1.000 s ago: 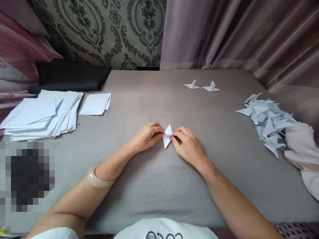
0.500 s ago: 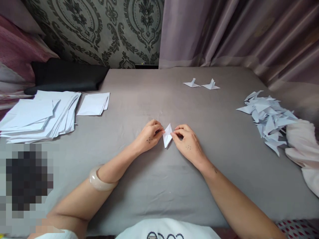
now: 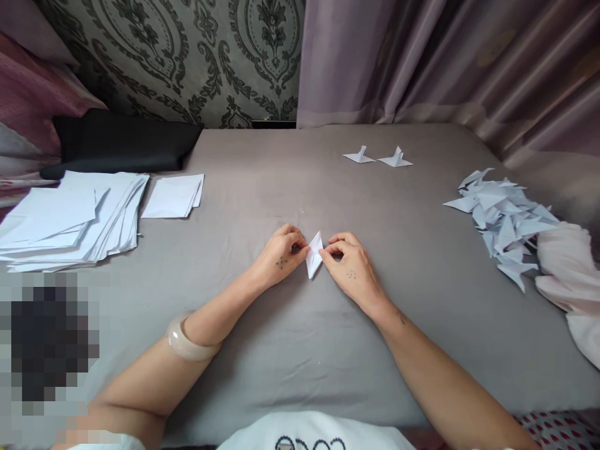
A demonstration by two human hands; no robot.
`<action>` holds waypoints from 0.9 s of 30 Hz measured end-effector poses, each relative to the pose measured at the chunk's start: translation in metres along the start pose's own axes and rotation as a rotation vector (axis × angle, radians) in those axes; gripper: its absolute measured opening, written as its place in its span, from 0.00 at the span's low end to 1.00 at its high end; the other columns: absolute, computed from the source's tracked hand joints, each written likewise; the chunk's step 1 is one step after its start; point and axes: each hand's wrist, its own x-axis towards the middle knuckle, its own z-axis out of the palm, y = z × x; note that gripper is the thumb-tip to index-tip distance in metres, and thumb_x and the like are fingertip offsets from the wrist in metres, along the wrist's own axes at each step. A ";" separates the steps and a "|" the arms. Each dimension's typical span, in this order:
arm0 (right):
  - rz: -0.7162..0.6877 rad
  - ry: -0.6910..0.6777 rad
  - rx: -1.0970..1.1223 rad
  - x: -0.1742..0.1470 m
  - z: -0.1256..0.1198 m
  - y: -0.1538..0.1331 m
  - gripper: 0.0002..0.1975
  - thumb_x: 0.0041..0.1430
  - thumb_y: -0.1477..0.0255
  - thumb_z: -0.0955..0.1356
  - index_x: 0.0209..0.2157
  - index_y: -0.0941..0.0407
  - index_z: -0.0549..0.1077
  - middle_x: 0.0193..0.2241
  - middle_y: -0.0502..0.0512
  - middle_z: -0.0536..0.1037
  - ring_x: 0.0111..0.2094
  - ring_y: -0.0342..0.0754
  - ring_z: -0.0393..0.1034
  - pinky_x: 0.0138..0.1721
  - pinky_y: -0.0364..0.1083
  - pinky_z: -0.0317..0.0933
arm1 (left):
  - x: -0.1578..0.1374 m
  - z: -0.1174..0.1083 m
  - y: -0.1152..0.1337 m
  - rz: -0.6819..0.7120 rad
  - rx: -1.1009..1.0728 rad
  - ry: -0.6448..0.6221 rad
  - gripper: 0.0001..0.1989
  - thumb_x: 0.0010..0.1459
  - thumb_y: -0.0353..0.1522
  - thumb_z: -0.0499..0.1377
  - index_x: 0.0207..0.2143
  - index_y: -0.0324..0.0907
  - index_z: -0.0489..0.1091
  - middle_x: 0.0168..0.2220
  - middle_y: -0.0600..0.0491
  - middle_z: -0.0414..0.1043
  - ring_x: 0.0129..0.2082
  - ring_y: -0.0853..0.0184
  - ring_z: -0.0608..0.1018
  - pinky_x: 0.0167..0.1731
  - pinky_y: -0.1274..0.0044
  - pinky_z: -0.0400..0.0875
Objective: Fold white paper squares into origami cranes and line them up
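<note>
Between my two hands, low over the middle of the grey cloth, is a small white piece of folded paper (image 3: 315, 256) in a narrow diamond shape. My left hand (image 3: 282, 255) pinches its left edge between thumb and fingers. Its right edge is in the pinch of my right hand (image 3: 350, 265). One point of the diamond faces away from me and the other towards me. The fingertips cover parts of both side edges.
At the left lie a large stack of white paper (image 3: 117, 212), a smaller stack of paper squares (image 3: 171, 196) and a black cloth (image 3: 126, 144). Two folded paper birds (image 3: 360, 156) sit at the back. A heap of paper birds (image 3: 504, 212) lies right, beside pale fabric (image 3: 565, 262).
Both hands stay almost in place, still pinching the folded paper by its sides. Its near half looks slightly more opened out. The whole view has shifted a little.
</note>
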 end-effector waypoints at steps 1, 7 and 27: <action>0.002 0.001 0.001 0.000 0.000 0.000 0.08 0.54 0.69 0.68 0.24 0.55 0.74 0.39 0.55 0.75 0.36 0.47 0.72 0.42 0.49 0.65 | 0.000 0.001 0.000 0.001 -0.003 0.004 0.05 0.57 0.31 0.57 0.29 0.39 0.69 0.37 0.50 0.67 0.31 0.71 0.70 0.32 0.76 0.68; 0.026 -0.008 0.008 0.002 -0.001 0.000 0.07 0.53 0.69 0.69 0.23 0.55 0.72 0.40 0.56 0.74 0.37 0.48 0.72 0.43 0.50 0.64 | 0.001 0.002 -0.002 0.038 0.039 0.018 0.03 0.56 0.30 0.58 0.30 0.39 0.66 0.36 0.51 0.65 0.31 0.70 0.69 0.33 0.76 0.68; -0.339 -0.185 -0.573 -0.022 -0.014 -0.023 0.18 0.62 0.81 0.59 0.50 0.59 0.71 0.43 0.60 0.75 0.41 0.52 0.66 0.42 0.50 0.62 | -0.018 0.007 0.018 0.393 0.716 -0.166 0.17 0.60 0.23 0.49 0.50 0.36 0.68 0.56 0.44 0.68 0.54 0.53 0.67 0.45 0.66 0.67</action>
